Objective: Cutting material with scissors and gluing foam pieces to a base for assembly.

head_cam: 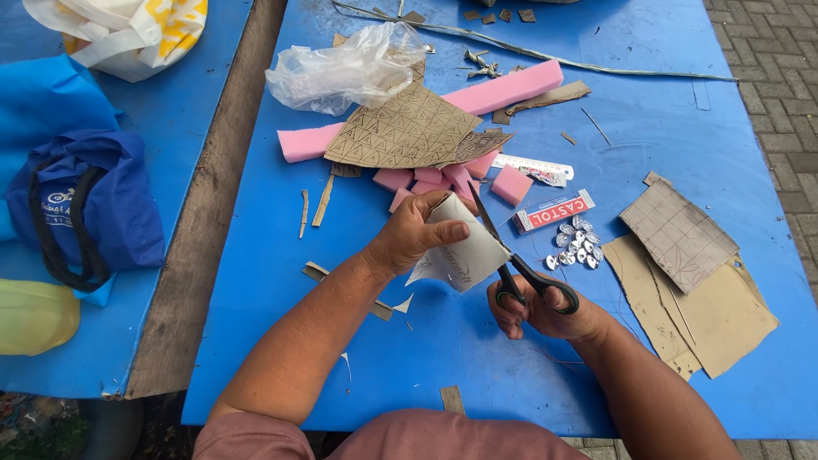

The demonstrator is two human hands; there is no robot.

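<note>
Near the middle of the blue tabletop [648, 145], toward its near edge, the left hand [413, 234] grips a pale piece of card [460, 251], thumb laid across its face and fingers curled behind it. The right hand [541, 311] has its fingers through the dark loops of a pair of scissors [511, 264], whose blades run up along the card's right edge; whether they are biting into the card or only beside it is hard to tell from this angle. Just right of the scissors lies a small cluster of shiny oval pieces [575, 244], with a flat glue tube [554, 210] above them. Farther toward the far edge sit a patterned brown cardboard sheet [405, 132], a long pink foam strip [503, 89] under it, small pink foam blocks [511, 183], and a crumpled clear plastic bag [341, 72]. Brown cardboard offcuts [707, 307] lie by the right edge.
</note>
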